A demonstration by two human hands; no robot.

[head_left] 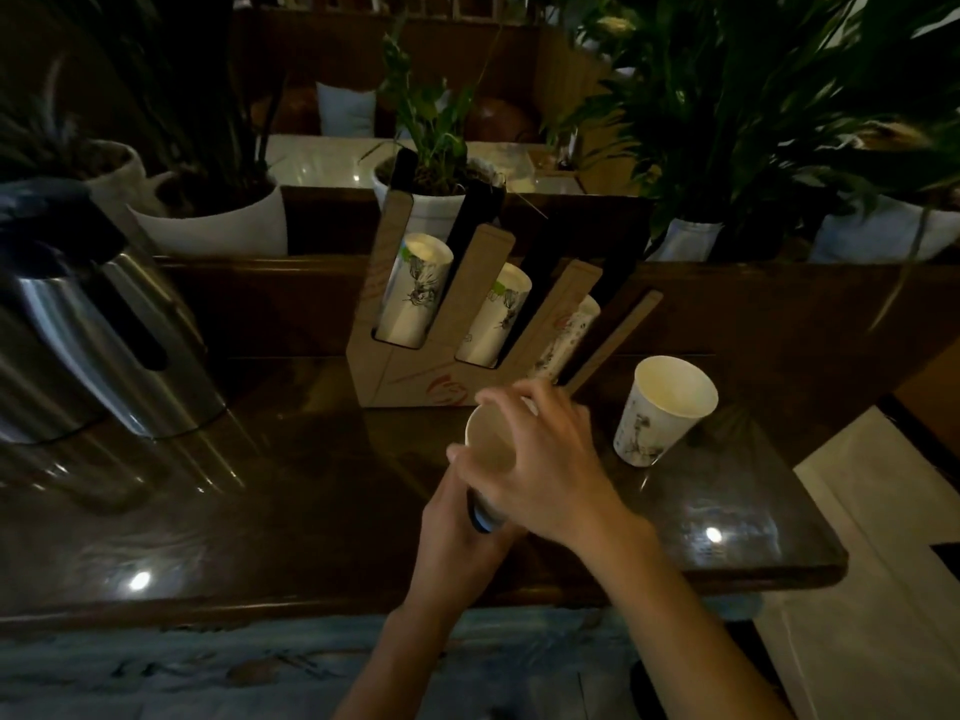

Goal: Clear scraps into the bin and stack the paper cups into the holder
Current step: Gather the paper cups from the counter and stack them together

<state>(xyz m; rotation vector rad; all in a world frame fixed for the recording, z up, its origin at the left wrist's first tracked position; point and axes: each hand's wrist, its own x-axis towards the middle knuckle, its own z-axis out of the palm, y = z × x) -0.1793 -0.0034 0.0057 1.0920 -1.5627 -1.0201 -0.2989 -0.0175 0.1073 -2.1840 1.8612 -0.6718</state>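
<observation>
Hands meet just in front of cardboard cup holder (pixel 415 376). Left hand (pixel 457 532) clenched round paper cup (pixel 488 449) body; right hand (pixel 545 459) pinches rim. Second cup (pixel 662 410) stands right of holder. Advice: steady base, nest squarely.

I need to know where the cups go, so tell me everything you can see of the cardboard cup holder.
The cardboard cup holder looks like plain brown card with red printed marks on its front. It stands on the dark glossy table, against a wooden ledge, just beyond the hands. Slanted dividers fan up to the right and form slots. Three slots hold stacks of white printed paper cups, leaning with the slots. The rightmost slot looks empty.
</observation>
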